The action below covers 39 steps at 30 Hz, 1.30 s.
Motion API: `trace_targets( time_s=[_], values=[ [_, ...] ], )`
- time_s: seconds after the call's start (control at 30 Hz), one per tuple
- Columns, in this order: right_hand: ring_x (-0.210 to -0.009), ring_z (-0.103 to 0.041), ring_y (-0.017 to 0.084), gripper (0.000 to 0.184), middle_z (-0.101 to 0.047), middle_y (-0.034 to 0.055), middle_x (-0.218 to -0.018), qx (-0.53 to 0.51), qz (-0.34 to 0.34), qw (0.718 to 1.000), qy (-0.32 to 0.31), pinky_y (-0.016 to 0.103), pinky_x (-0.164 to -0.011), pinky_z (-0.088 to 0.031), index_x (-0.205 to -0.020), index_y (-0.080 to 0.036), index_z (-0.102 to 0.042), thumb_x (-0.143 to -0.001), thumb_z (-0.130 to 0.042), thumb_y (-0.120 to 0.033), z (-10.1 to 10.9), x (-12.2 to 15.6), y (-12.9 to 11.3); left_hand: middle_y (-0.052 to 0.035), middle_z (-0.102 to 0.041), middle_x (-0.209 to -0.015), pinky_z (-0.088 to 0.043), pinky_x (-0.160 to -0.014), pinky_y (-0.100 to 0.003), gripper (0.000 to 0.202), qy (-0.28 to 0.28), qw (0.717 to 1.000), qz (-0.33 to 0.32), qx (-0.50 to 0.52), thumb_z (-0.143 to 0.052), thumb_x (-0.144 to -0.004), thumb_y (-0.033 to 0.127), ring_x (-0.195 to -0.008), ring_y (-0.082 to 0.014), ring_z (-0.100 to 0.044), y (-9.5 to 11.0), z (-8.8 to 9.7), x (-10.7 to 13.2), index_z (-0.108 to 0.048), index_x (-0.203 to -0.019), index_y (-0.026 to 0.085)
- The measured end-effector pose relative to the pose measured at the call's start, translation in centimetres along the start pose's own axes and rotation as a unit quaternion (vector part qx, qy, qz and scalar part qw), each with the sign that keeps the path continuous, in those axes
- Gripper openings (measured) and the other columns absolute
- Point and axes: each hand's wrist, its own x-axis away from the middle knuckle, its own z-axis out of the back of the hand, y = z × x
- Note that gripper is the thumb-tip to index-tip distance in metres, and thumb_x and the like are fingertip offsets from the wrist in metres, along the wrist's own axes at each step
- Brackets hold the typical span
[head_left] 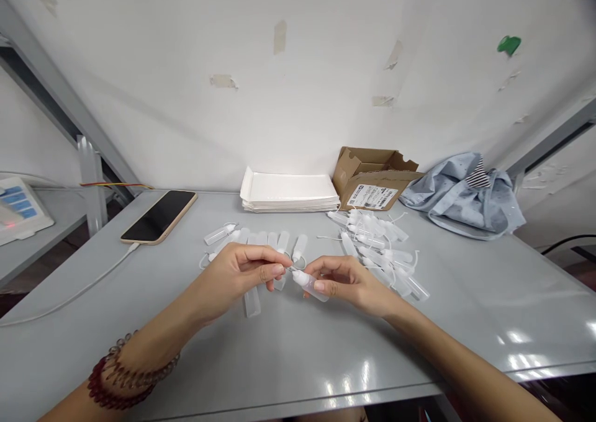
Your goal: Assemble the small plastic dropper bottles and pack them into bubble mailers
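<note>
Between the thumb and fingers of my right hand is a small translucent plastic dropper bottle, tilted with its white top toward the left. My left hand pinches at the thin tip of that bottle; the fingertips hide the exact grip. A thin white strap loops near the top. Just beyond my hands lies a row of similar bottles, partly covered by my left hand. To the right of my right hand is a loose pile of bottles, several with white straps.
A stack of white trays stands against the wall beside an open cardboard box. Crumpled blue cloth lies at the back right. On the left are a phone and its white cable. The grey table's front edge is near me.
</note>
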Motion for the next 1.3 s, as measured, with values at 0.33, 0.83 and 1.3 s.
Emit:
trace_targets(
  time_s=[0.33,0.83,1.3],
  values=[
    [-0.069,-0.051,0.011,0.027,-0.063,0.0023,-0.08,-0.008,-0.001,1.0,-0.009,0.025,-0.066,-0.039,-0.096,-0.018,-0.066,-0.083,-0.061,-0.042,0.12,0.01,0.16,-0.0008,-0.063,-0.075,-0.05,-0.072,-0.029,0.015,-0.018,1.0,0.005,0.012,-0.063,-0.08,0.034,-0.067,-0.0138,-0.057,0.15,-0.07,0.07,-0.074,-0.085,0.025],
    [-0.065,-0.049,0.01,0.025,-0.059,-0.0009,-0.071,0.016,-0.009,0.999,0.043,0.023,-0.062,-0.037,-0.089,-0.018,-0.067,-0.081,-0.063,-0.041,0.06,0.09,-0.12,0.0004,-0.065,-0.077,-0.048,-0.067,-0.022,0.007,0.005,0.999,-0.027,-0.026,-0.067,-0.077,0.028,-0.073,-0.0133,-0.058,0.1,-0.17,-0.04,-0.074,-0.079,0.027],
    [-0.074,-0.053,0.014,0.016,-0.067,0.0034,-0.088,0.178,0.037,0.976,0.116,0.027,-0.068,-0.04,-0.089,-0.018,-0.069,-0.082,-0.06,-0.029,-0.71,-0.01,-0.43,0.0008,-0.062,-0.073,-0.048,-0.063,-0.021,0.008,0.026,0.995,-0.058,-0.078,-0.064,-0.077,0.025,-0.069,-0.012,-0.057,-0.32,-0.36,-0.21,-0.071,-0.074,0.023]
  ],
)
